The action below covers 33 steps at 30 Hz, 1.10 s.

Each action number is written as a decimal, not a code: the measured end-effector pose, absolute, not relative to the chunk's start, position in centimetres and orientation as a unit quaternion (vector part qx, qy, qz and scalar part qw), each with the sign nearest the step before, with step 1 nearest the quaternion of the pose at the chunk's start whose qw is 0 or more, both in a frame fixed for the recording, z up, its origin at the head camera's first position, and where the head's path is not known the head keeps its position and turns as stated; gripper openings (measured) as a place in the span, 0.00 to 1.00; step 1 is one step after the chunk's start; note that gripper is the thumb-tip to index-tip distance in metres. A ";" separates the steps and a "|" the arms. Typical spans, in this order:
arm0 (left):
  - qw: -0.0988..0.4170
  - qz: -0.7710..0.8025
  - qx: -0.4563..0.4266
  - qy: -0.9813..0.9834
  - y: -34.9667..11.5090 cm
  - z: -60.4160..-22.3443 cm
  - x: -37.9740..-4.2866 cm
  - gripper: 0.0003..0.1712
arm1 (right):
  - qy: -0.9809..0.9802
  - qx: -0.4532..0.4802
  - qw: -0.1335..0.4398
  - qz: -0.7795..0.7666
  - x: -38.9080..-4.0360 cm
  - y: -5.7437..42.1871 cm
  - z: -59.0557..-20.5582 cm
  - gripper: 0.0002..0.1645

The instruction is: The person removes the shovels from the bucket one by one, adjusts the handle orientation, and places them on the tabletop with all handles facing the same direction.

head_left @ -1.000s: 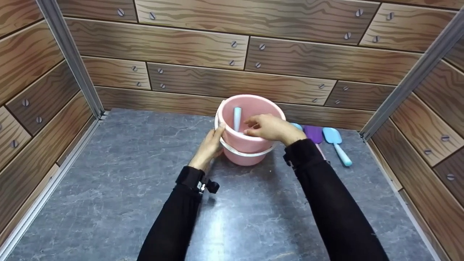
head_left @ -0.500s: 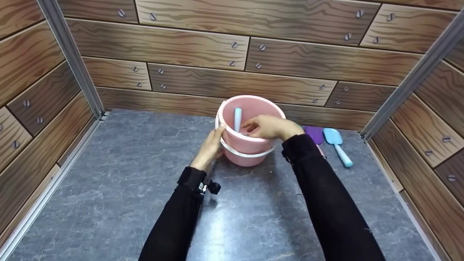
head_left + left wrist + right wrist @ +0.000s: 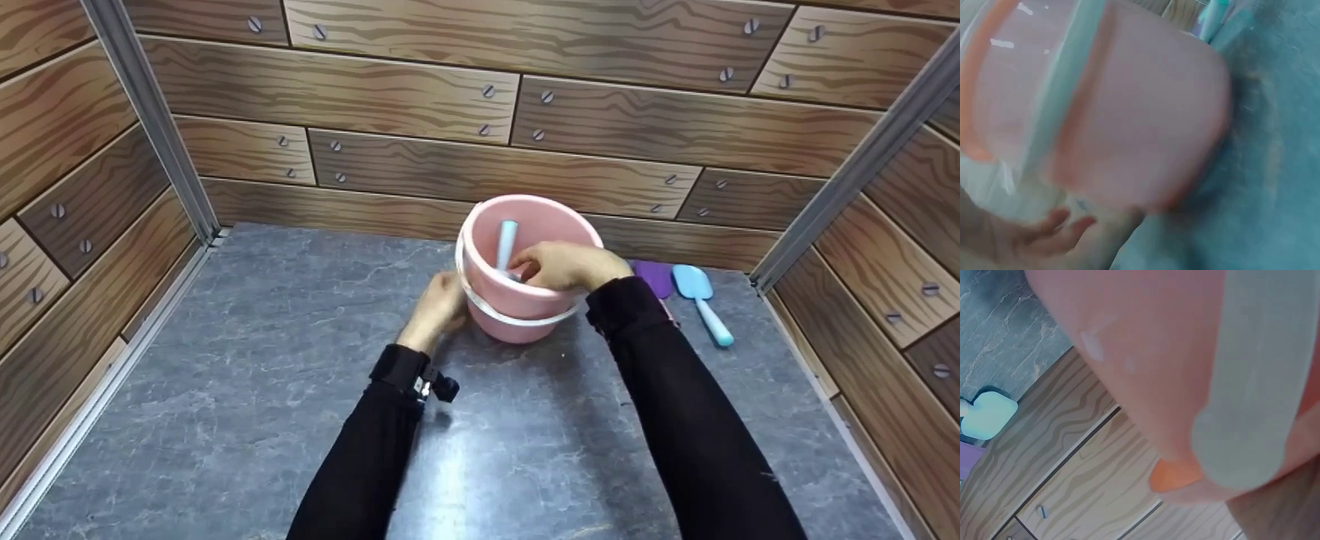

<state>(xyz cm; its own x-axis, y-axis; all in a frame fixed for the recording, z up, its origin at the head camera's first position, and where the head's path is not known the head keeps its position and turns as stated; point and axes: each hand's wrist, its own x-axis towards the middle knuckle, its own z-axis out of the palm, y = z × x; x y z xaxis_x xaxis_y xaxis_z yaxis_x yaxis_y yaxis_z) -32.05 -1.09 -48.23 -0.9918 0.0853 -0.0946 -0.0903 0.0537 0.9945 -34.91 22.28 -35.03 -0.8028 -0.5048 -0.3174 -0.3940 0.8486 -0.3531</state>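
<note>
A pink bucket (image 3: 517,305) stands on the grey floor, leaning slightly. Its pale handle (image 3: 525,322) hangs around the front. Inside, a light blue shovel grip (image 3: 508,240) sticks up; its lower end is hidden. My right hand (image 3: 566,266) reaches over the near right rim, fingers bent down inside the bucket beside that grip. Whether these fingers hold anything is hidden by the wall. Low against the bucket's left side is my left hand (image 3: 439,306). The left wrist view, blurred, shows its fingers (image 3: 1055,236) loosely extended along the bucket.
To the right lie a light blue toy shovel (image 3: 702,304) and a purple one (image 3: 653,278), partly covered by my right sleeve. Wood-patterned walls (image 3: 420,161) close off the back and both sides. Metal posts (image 3: 154,112) stand in the corners.
My left hand has let go of the rim and slid lower down the bucket's side. The bucket has shifted a little right and tilted. My right hand has reached slightly deeper inside.
</note>
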 end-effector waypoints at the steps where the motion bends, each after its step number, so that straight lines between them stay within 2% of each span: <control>1: 0.050 0.672 -0.005 0.739 -1.1 -48.8 -32.1 0.45 | 0.940 -0.240 0.203 -0.135 -34.9 22.4 -35.1 0.37; 5: 0.010 0.642 -0.006 0.766 -0.9 -51.1 -33.4 0.41 | 0.939 -0.251 0.202 -0.123 -34.7 22.7 -35.4 0.37; 7: 0.013 0.675 0.009 0.738 -0.9 -53.0 -35.7 0.40 | 0.938 -0.263 0.195 -0.116 -34.7 22.6 -35.5 0.36; 11: 0.050 0.738 0.048 0.672 -0.7 -53.1 -37.2 0.46 | 0.938 -0.275 0.181 -0.110 -34.8 22.4 -35.3 0.34; 14: 0.073 0.773 0.097 0.623 -0.8 -49.5 -34.7 0.47 | 0.936 -0.282 0.185 -0.104 -34.8 22.2 -35.2 0.34; 19: 0.021 0.773 0.156 0.615 -1.0 -47.2 -33.0 0.36 | 0.927 -0.294 0.207 -0.110 -34.8 21.9 -35.2 0.35; 22: -0.008 0.757 0.129 0.640 -1.1 -46.8 -32.7 0.30 | 0.920 -0.290 0.229 -0.133 -34.7 21.6 -35.1 0.35; 28: -0.004 0.730 0.057 0.681 -1.1 -46.7 -32.4 0.36 | 0.924 -0.259 0.261 -0.108 -33.9 20.7 -33.6 0.34; 33: -0.013 0.718 0.036 0.695 -1.0 -46.4 -32.2 0.35 | 0.936 -0.233 0.263 -0.032 -33.1 20.4 -31.2 0.33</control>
